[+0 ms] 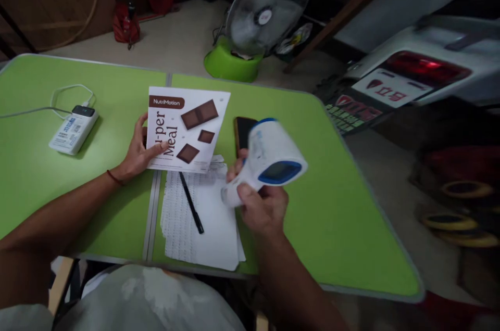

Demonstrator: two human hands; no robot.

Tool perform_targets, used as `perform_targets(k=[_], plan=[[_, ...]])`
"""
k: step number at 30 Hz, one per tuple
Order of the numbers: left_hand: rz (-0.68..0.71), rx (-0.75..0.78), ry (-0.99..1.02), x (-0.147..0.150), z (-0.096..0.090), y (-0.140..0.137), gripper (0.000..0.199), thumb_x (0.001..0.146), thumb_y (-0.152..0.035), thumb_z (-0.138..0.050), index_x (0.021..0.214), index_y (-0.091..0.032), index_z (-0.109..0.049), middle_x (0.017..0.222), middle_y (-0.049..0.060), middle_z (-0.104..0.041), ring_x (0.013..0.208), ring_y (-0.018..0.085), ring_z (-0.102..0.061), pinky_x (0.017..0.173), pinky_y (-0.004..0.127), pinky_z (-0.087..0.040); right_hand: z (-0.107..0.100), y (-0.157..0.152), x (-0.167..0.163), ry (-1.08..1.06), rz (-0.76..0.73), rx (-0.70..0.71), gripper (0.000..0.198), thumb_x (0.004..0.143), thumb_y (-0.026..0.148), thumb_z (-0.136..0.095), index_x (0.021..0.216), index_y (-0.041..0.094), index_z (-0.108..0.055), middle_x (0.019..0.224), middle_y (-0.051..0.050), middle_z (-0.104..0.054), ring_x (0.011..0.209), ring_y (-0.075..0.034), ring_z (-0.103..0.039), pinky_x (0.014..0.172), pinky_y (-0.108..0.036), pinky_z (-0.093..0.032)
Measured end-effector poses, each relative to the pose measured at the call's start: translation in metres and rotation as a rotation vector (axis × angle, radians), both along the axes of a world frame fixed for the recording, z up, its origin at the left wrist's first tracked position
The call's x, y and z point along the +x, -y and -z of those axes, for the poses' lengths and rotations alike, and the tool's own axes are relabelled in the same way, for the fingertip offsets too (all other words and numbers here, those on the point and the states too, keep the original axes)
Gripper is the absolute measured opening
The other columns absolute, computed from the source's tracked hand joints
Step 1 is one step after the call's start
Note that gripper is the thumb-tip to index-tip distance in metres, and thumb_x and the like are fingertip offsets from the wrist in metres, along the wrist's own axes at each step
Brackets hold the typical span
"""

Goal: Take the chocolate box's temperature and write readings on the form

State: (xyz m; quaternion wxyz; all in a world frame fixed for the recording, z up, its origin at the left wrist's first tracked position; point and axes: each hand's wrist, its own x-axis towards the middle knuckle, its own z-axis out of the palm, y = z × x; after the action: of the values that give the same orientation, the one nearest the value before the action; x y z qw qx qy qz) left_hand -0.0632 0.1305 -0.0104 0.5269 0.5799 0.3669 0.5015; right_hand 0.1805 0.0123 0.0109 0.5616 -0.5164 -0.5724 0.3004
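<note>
My left hand (141, 149) grips the left side of a white NutriMotion box (166, 128) printed with brown chocolate squares, its thumb across the front. The box is held up over the far end of a stack of paper sheets (214, 237). On these sheets lies a black pen (191, 203). In my right hand (263, 206) is a white and blue infrared thermometer (273, 151), held by its handle, with its small screen facing me. Behind the thermometer a dark phone (242, 130) lies on the table, partly hidden.
The green folding table (332, 206) has a metal seam down its middle. A white power bank (74, 130) with a cable plugged in lies at the left. Beyond the far edge stand a fan (269, 8) and a green stool (234, 63). A parked scooter (414, 65) is at the right.
</note>
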Motion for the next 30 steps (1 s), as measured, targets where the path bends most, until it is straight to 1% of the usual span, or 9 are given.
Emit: perform_targets(k=[2, 4, 8, 15, 19, 23, 27, 30], plan=[[0.033, 0.002, -0.013, 0.001, -0.001, 0.002, 0.099, 0.073, -0.052, -0.083, 0.149, -0.023, -0.026, 0.119, 0.012, -0.066, 0.107, 0.032, -0.067, 0.089, 0.049, -0.06, 0.001, 0.005, -0.011, -0.131, -0.087, -0.094, 0.041, 0.082, 0.054, -0.064, 0.108, 0.022, -0.066, 0.082, -0.005, -0.064, 0.068, -0.02, -0.06, 0.059, -0.035, -0.05], [0.052, 0.02, -0.027, 0.001, -0.003, 0.003, 0.096, 0.075, -0.052, -0.081, 0.148, -0.023, -0.028, 0.123, 0.013, -0.065, 0.111, 0.032, -0.067, 0.091, 0.049, -0.06, 0.003, 0.005, -0.019, -0.217, -0.113, -0.177, 0.041, 0.079, 0.055, -0.066, 0.102, 0.021, -0.068, 0.076, -0.003, -0.063, 0.062, -0.018, -0.056, 0.055, -0.034, -0.048], [0.051, 0.019, -0.079, -0.001, -0.005, 0.001, 0.099, 0.074, -0.054, -0.081, 0.15, -0.021, -0.028, 0.126, 0.014, -0.065, 0.112, 0.033, -0.066, 0.093, 0.05, -0.059, 0.006, -0.002, -0.025, -0.264, -0.095, -0.264, 0.041, 0.078, 0.055, -0.066, 0.097, 0.019, -0.069, 0.074, -0.002, -0.062, 0.061, -0.015, -0.053, 0.055, -0.031, -0.045], [0.071, 0.063, -0.086, -0.002, -0.005, 0.0, 0.103, 0.074, -0.053, -0.082, 0.155, -0.024, -0.023, 0.118, 0.013, -0.067, 0.108, 0.034, -0.068, 0.087, 0.049, -0.059, 0.007, -0.008, -0.032, -0.236, -0.079, -0.24, 0.04, 0.077, 0.054, -0.066, 0.097, 0.02, -0.068, 0.081, -0.003, -0.064, 0.065, -0.015, -0.054, 0.06, -0.031, -0.047], [0.064, 0.084, -0.094, -0.002, -0.005, 0.0, 0.106, 0.073, -0.054, -0.082, 0.155, -0.022, -0.023, 0.118, 0.014, -0.066, 0.109, 0.036, -0.067, 0.088, 0.051, -0.059, 0.003, -0.007, -0.035, -0.281, -0.102, -0.28, 0.037, 0.074, 0.052, -0.072, 0.093, 0.02, -0.068, 0.077, -0.001, -0.063, 0.064, -0.015, -0.053, 0.061, -0.031, -0.047], [0.064, 0.078, -0.107, -0.002, -0.006, 0.0, 0.106, 0.073, -0.054, -0.082, 0.155, -0.023, -0.023, 0.119, 0.014, -0.065, 0.109, 0.035, -0.067, 0.09, 0.052, -0.058, 0.0, -0.005, -0.036, -0.333, -0.107, -0.314, 0.038, 0.071, 0.05, -0.077, 0.093, 0.02, -0.07, 0.076, 0.0, -0.064, 0.063, -0.014, -0.053, 0.06, -0.03, -0.047], [0.056, 0.078, -0.113, -0.002, -0.007, -0.001, 0.107, 0.072, -0.054, -0.083, 0.155, -0.022, -0.024, 0.119, 0.014, -0.065, 0.11, 0.035, -0.066, 0.09, 0.05, -0.058, 0.003, -0.004, -0.037, -0.289, -0.081, -0.295, 0.038, 0.073, 0.054, -0.074, 0.089, 0.02, -0.07, 0.074, -0.001, -0.063, 0.063, -0.015, -0.054, 0.059, -0.031, -0.048], [0.053, 0.091, -0.112, -0.003, -0.005, -0.001, 0.105, 0.072, -0.053, -0.083, 0.154, -0.022, -0.026, 0.12, 0.014, -0.064, 0.113, 0.035, -0.064, 0.092, 0.049, -0.057, 0.006, -0.004, -0.038, -0.253, -0.079, -0.262, 0.04, 0.077, 0.057, -0.07, 0.09, 0.02, -0.069, 0.074, -0.001, -0.064, 0.064, -0.016, -0.056, 0.061, -0.032, -0.049]])
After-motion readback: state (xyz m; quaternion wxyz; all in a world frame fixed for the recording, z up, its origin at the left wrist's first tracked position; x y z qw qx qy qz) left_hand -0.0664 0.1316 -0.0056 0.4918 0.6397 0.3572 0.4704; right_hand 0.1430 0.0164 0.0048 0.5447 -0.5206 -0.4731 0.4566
